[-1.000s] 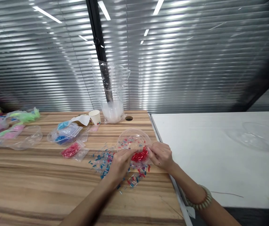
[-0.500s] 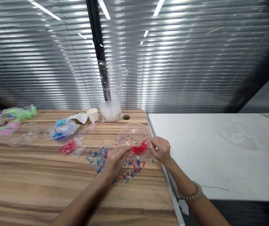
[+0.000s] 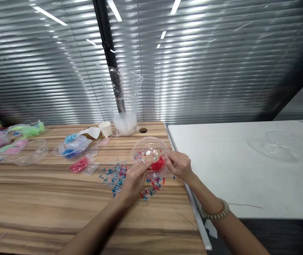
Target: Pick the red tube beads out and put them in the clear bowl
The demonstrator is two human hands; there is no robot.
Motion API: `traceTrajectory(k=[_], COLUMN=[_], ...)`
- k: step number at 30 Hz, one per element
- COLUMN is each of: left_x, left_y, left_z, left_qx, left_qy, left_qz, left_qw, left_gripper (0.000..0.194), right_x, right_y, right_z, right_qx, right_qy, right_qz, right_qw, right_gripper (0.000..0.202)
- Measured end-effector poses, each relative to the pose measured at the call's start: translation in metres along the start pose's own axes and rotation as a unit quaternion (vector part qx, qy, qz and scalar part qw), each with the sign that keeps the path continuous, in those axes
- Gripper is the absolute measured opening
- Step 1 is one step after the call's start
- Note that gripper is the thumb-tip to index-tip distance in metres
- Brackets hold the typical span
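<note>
Both hands are above a clear plastic bowl (image 3: 141, 144) on the wooden table. Between them hangs a clump of short red tube pieces (image 3: 158, 164), which looks to be in a small clear bag; the film itself is hard to make out. My left hand (image 3: 135, 179) pinches its left end, thumb and fingers together. At the right end, my right hand (image 3: 180, 165) pinches with closed fingertips. Some red and blue bits show inside the bowl. Loose blue, red and clear tube pieces (image 3: 115, 177) lie scattered around and in front of it.
Left of the scatter lies a bag of pinkish-red pieces (image 3: 80, 165). Farther back are a clear dish with blue bags (image 3: 73, 147), a paper cup (image 3: 105, 129) and a tall plastic bag (image 3: 125, 122). Clear lids (image 3: 281, 147) rest on the white table (image 3: 215, 170) to the right.
The view has shifted slightly. Both hands stay pinched at the red clump over the bowl, and the clump looks a little more bunched together.
</note>
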State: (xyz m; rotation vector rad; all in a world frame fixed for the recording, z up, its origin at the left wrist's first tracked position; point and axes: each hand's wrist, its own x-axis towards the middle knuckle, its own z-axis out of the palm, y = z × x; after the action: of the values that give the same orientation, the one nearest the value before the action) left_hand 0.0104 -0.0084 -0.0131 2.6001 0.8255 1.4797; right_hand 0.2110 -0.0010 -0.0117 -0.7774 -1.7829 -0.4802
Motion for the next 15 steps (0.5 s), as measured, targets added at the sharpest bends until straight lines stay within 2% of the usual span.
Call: traceTrajectory(k=[15], left_x=[-0.0018], left_y=[-0.0077], left_z=[0.0014], left_qx=[0.000], left_qy=[-0.037], left_qz=[-0.033], left_qw=[0.999], left_gripper=[0.026], right_x=[-0.0027], right_y=[-0.0019], right_z=[0.0012], right_qx=[0.010], right_qy=[-0.040], right_qz=[-0.015], right_qw=[0.999], right_gripper=[0.027])
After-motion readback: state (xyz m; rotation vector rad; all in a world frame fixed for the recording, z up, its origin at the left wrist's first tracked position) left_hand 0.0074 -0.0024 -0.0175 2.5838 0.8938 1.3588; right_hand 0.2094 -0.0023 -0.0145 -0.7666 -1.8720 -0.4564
